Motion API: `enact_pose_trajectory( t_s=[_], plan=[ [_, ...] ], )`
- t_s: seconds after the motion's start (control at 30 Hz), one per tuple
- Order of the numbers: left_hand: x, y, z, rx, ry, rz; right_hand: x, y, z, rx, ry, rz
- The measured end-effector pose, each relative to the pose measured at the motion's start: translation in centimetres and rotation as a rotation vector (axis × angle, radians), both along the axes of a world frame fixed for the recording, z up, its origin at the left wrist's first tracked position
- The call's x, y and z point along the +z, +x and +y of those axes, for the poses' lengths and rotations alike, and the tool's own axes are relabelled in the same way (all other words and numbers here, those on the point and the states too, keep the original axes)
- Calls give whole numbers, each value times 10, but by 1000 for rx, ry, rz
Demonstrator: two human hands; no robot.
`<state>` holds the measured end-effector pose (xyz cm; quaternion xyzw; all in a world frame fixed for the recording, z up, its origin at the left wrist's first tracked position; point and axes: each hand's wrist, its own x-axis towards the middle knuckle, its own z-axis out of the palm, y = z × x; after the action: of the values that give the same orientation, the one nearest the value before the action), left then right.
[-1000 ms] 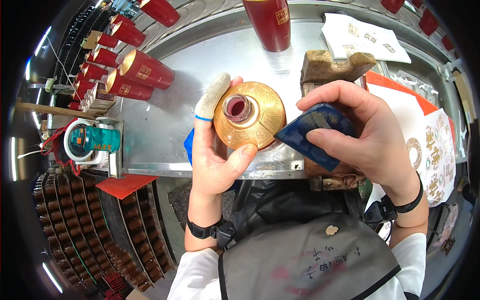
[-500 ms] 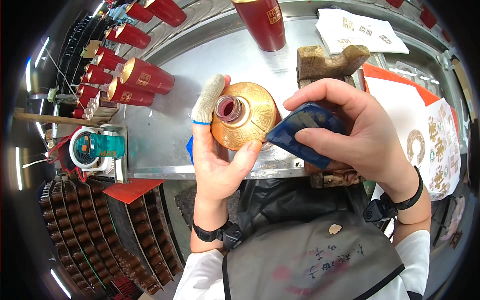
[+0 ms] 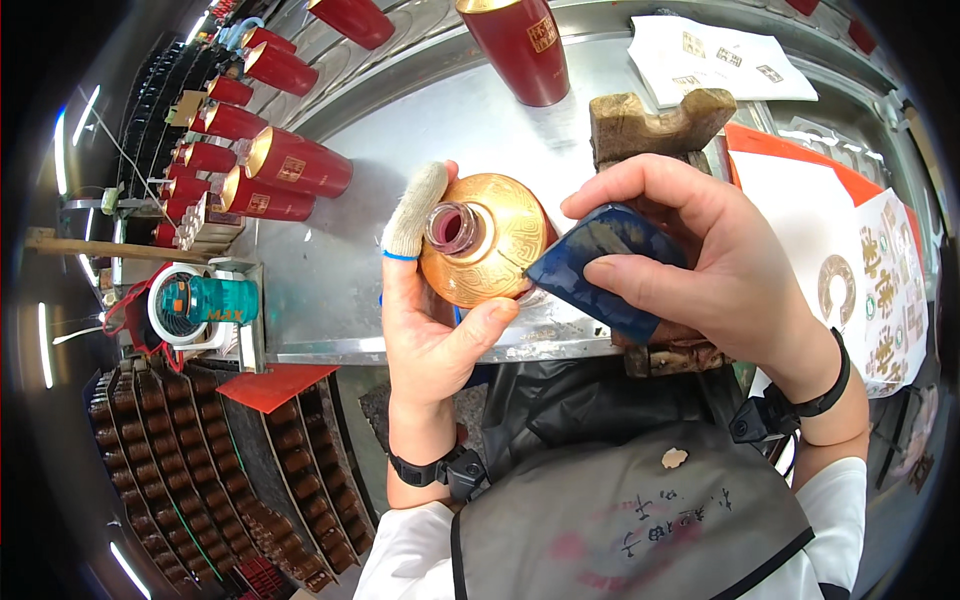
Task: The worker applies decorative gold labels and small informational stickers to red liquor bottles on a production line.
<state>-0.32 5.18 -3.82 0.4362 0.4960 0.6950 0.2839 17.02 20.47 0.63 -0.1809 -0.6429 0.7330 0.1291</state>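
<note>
Head view: the left hand grips a gold-shouldered bottle with an open red neck, held over the metal table's near edge, thumb under, cloth-covered forefinger on top; the right hand pinches a dark blue scraper against the bottle's side

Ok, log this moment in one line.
left hand: holds gold bottle | right hand: presses blue pad on bottle | metal bench: red bottles behind
</note>
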Motion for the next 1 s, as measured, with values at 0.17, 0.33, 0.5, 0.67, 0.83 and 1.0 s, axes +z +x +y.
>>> enact_pose_trajectory(
  t_s=[0.17,0.33,0.5,0.67,0.83,1.0],
  plan=[
    [2,-8,0,-20,-31,4,2,-7,1,3,-5,25],
    [10,-11,3,-59,-68,-14,7,-12,3,33,-96,72],
    [13,-13,4,-77,-93,-38,2,-18,6,35,-85,93],
    [18,-13,8,-85,-132,-9,-4,-23,8,41,-57,133],
    [22,-13,10,-66,-162,-26,-5,-26,10,68,-89,140],
    [22,-17,13,-41,-193,55,-13,-28,16,141,-112,188]
  ],
)
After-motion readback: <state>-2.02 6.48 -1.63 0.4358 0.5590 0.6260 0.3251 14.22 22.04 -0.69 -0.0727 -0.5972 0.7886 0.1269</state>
